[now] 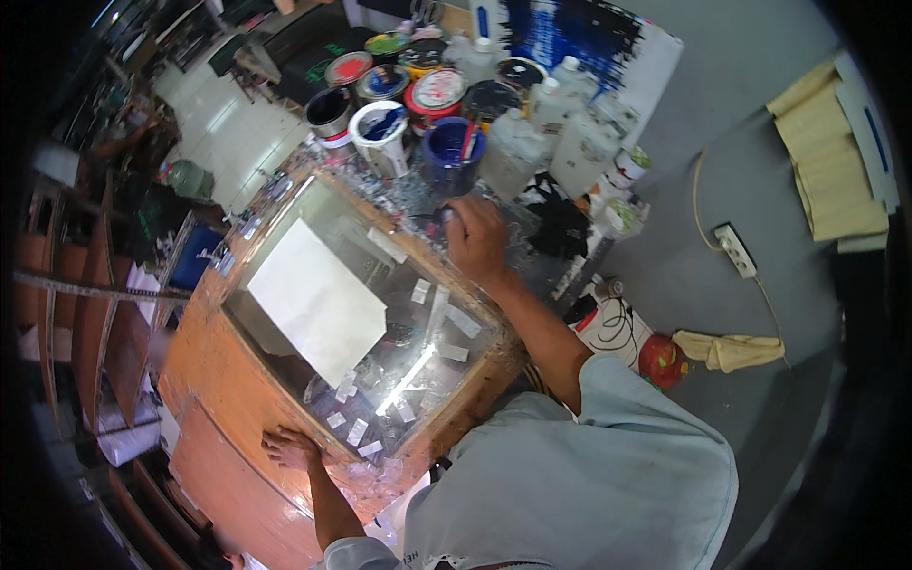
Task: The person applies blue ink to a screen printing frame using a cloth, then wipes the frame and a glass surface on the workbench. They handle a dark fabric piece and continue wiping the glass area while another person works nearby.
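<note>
My left hand (290,448) lies on the orange-brown wooden tabletop (220,385), fingers stretched out and holding nothing. My right hand (477,237) reaches to the paint-stained far side of the bench. Its fingers are curled, with something small and dark at the fingertips that I cannot make out. Just beyond it stands a dark blue paint tub (452,161) with a red-handled tool (469,141) in it. Between my arms, a glass panel (385,418) is set in a wooden frame. A white sheet (318,299) lies on the glass among several small pale labels or strips (462,321).
Several paint cans, such as a white bucket (382,142) and a red can (435,93), crowd the far end. Cloudy plastic jugs (516,152) and a black cloth (558,220) sit to the right. A power strip (734,250) hangs on the grey wall.
</note>
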`<act>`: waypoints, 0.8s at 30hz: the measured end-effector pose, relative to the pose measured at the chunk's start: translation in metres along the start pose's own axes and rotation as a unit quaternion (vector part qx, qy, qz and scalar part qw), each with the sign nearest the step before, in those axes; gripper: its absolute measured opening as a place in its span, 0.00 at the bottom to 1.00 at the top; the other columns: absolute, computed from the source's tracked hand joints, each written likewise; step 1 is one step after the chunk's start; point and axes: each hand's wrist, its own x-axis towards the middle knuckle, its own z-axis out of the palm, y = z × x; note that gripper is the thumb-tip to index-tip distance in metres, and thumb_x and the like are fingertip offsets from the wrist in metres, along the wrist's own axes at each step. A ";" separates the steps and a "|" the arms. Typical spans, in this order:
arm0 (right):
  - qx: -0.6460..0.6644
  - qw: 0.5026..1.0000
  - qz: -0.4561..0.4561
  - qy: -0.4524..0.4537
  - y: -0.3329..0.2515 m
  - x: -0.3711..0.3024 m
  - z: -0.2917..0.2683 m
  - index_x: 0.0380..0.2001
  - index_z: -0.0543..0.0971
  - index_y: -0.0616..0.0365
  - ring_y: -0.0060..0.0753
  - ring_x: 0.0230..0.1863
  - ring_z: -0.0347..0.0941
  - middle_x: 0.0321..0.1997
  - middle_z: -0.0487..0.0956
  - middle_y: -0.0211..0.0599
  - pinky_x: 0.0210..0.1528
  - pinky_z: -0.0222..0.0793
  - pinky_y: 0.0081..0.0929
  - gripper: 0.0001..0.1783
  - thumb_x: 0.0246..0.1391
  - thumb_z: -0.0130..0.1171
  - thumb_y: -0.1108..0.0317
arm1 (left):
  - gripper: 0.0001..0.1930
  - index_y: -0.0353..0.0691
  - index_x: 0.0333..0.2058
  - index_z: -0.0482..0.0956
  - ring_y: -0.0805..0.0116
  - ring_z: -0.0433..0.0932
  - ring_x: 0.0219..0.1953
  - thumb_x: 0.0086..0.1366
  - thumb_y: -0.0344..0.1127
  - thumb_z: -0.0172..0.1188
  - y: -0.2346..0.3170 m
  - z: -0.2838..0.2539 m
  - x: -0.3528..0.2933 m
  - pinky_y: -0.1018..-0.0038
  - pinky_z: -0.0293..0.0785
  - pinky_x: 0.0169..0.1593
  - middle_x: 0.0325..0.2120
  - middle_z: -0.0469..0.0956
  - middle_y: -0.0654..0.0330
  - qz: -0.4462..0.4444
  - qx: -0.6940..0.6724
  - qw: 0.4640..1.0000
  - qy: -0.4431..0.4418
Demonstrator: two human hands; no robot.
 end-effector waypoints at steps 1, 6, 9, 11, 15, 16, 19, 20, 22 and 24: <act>-0.017 0.999 -0.004 0.035 0.009 0.003 -0.012 0.38 0.80 0.62 0.55 0.41 0.77 0.37 0.80 0.48 0.46 0.68 0.48 0.08 0.56 0.57 0.72 | 0.32 0.46 0.67 0.63 0.51 0.65 0.62 0.75 0.61 0.36 -0.005 0.009 0.003 0.49 0.66 0.58 0.65 0.63 0.56 -0.001 0.014 1.000 0.002; -0.233 0.972 -0.011 -0.021 0.091 -0.033 -0.025 0.46 0.80 0.61 0.52 0.53 0.74 0.47 0.81 0.45 0.60 0.60 0.56 0.14 0.60 0.55 0.68 | 0.32 0.45 0.67 0.61 0.48 0.62 0.65 0.75 0.60 0.36 -0.001 0.024 0.020 0.44 0.66 0.59 0.68 0.58 0.57 0.000 0.027 0.998 -0.052; -0.183 0.982 0.052 -0.015 0.093 -0.049 -0.043 0.48 0.81 0.58 0.49 0.56 0.75 0.50 0.82 0.42 0.63 0.62 0.53 0.15 0.61 0.57 0.65 | 0.33 0.45 0.68 0.61 0.47 0.62 0.65 0.72 0.59 0.45 -0.007 0.014 0.025 0.45 0.65 0.61 0.68 0.60 0.57 -0.008 0.013 0.993 -0.119; -0.085 0.984 0.155 0.000 0.100 -0.061 -0.067 0.48 0.82 0.55 0.47 0.54 0.76 0.50 0.82 0.40 0.60 0.66 0.47 0.14 0.60 0.59 0.64 | 0.34 0.43 0.68 0.60 0.46 0.65 0.63 0.69 0.54 0.53 -0.042 0.025 0.035 0.48 0.67 0.61 0.66 0.63 0.53 0.048 -0.067 0.988 -0.133; -0.127 0.957 0.261 -0.001 0.151 -0.101 -0.115 0.44 0.83 0.54 0.49 0.48 0.79 0.46 0.83 0.41 0.53 0.73 0.38 0.11 0.59 0.61 0.65 | 0.38 0.36 0.68 0.59 0.45 0.73 0.57 0.64 0.41 0.64 -0.067 0.031 0.015 0.54 0.71 0.61 0.60 0.70 0.43 0.061 -0.365 0.924 -0.099; -0.123 0.958 0.260 0.017 0.172 -0.111 -0.124 0.43 0.84 0.55 0.50 0.48 0.79 0.45 0.84 0.43 0.53 0.73 0.39 0.11 0.60 0.60 0.66 | 0.37 0.33 0.68 0.59 0.51 0.77 0.53 0.63 0.31 0.64 -0.059 0.026 0.001 0.61 0.76 0.57 0.55 0.73 0.42 0.072 -0.390 0.917 -0.044; -0.146 0.951 0.269 -0.029 0.166 -0.108 -0.151 0.45 0.83 0.56 0.49 0.49 0.80 0.46 0.84 0.45 0.54 0.72 0.37 0.12 0.60 0.60 0.66 | 0.30 0.33 0.64 0.65 0.67 0.76 0.45 0.64 0.23 0.62 -0.015 -0.033 -0.060 0.75 0.76 0.45 0.43 0.76 0.54 0.036 -0.518 0.853 -0.040; -0.149 0.952 0.265 -0.041 0.158 -0.106 -0.153 0.46 0.83 0.58 0.49 0.50 0.80 0.46 0.84 0.46 0.55 0.71 0.36 0.13 0.60 0.60 0.67 | 0.28 0.33 0.63 0.67 0.72 0.75 0.41 0.63 0.19 0.61 0.006 -0.069 -0.085 0.78 0.73 0.40 0.39 0.75 0.58 0.001 -0.539 0.840 -0.060; -0.098 0.959 0.254 -0.084 0.139 -0.101 -0.138 0.47 0.83 0.61 0.49 0.49 0.80 0.46 0.84 0.47 0.55 0.71 0.37 0.13 0.60 0.60 0.68 | 0.25 0.33 0.61 0.69 0.78 0.71 0.33 0.66 0.14 0.52 0.009 -0.091 -0.132 0.82 0.70 0.37 0.34 0.71 0.65 -0.004 -0.633 0.773 -0.045; -0.082 0.967 0.210 -0.116 0.113 -0.104 -0.120 0.47 0.82 0.64 0.49 0.49 0.80 0.46 0.84 0.48 0.55 0.71 0.38 0.13 0.60 0.59 0.70 | 0.20 0.29 0.58 0.70 0.78 0.70 0.34 0.68 0.21 0.55 0.016 -0.142 -0.176 0.81 0.69 0.38 0.34 0.72 0.62 -0.057 -0.523 0.846 -0.089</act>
